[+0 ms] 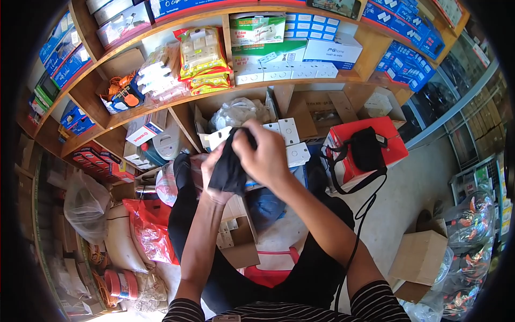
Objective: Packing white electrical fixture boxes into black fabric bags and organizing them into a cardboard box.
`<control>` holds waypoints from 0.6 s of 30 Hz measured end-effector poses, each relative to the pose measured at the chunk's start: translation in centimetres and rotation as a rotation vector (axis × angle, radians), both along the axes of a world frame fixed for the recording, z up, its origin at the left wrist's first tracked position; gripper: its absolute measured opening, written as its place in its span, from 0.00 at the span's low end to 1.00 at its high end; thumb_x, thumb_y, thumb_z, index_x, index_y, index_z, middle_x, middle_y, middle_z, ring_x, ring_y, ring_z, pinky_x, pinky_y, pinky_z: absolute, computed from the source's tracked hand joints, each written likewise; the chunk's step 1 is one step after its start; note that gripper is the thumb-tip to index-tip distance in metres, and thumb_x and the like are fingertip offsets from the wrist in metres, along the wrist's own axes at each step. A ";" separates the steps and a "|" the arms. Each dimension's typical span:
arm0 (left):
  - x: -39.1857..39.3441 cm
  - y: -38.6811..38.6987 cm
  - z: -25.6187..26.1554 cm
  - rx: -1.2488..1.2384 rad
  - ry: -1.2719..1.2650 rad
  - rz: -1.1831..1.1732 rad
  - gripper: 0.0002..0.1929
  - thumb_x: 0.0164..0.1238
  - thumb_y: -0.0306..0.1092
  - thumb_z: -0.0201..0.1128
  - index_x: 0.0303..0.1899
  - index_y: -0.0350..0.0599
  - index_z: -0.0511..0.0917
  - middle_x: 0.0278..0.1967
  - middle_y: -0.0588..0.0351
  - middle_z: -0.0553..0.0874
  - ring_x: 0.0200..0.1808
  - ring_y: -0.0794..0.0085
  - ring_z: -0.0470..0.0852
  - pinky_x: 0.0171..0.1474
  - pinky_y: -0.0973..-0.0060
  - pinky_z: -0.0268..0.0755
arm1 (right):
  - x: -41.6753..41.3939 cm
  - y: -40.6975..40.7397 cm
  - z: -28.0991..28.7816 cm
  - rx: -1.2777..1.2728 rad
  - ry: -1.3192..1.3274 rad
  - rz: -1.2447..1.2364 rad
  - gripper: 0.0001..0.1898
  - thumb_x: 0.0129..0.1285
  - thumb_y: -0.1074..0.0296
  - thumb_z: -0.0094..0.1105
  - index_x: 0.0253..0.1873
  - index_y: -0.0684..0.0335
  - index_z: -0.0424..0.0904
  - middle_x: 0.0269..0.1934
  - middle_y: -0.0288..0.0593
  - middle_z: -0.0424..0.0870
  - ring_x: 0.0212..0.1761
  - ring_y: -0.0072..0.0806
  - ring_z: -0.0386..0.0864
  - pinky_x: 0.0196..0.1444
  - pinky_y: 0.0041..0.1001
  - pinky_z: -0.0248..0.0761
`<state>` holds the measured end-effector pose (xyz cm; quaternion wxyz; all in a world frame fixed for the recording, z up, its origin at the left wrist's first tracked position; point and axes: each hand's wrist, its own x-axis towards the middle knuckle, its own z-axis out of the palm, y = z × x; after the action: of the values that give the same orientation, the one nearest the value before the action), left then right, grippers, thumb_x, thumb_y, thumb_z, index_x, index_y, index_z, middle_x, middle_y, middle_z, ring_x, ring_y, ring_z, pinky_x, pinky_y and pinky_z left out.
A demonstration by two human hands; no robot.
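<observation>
My left hand (pixel 213 171) is closed around a white plastic electrical box (pixel 219 139), partly hidden by a black cloth (pixel 231 165). The cloth hangs over my left palm and wrist. My right hand (pixel 267 151) pinches the upper part of the cloth against the box, its fingers blurred. Just behind my right hand, several white electrical mounting boxes (pixel 288 131) are stacked. Below my forearms, an open cardboard box (pixel 241 253) holds a few more white pieces.
Wooden shelves (pixel 257 86) with boxed electrical goods curve across the front. A red carton (pixel 392 139) on the right carries a black pouch (pixel 365 149) and its strap. A black cable (pixel 354 257) runs along my right arm. At left lies a red plastic bag (pixel 151 229).
</observation>
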<state>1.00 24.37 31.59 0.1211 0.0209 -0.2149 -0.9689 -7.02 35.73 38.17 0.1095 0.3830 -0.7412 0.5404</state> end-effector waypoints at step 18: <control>-0.2 1.5 0.4 0.135 -0.098 -0.068 0.21 0.76 0.44 0.57 0.57 0.36 0.82 0.50 0.48 0.91 0.46 0.61 0.93 0.50 0.66 0.89 | 0.0 1.0 0.0 -0.016 -0.184 0.051 0.24 0.77 0.50 0.63 0.62 0.65 0.70 0.47 0.60 0.86 0.47 0.56 0.87 0.49 0.43 0.79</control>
<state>0.80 25.83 32.03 0.0756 0.0693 -0.1552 -0.9826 -7.04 36.74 38.13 0.0304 0.3496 -0.7337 0.5818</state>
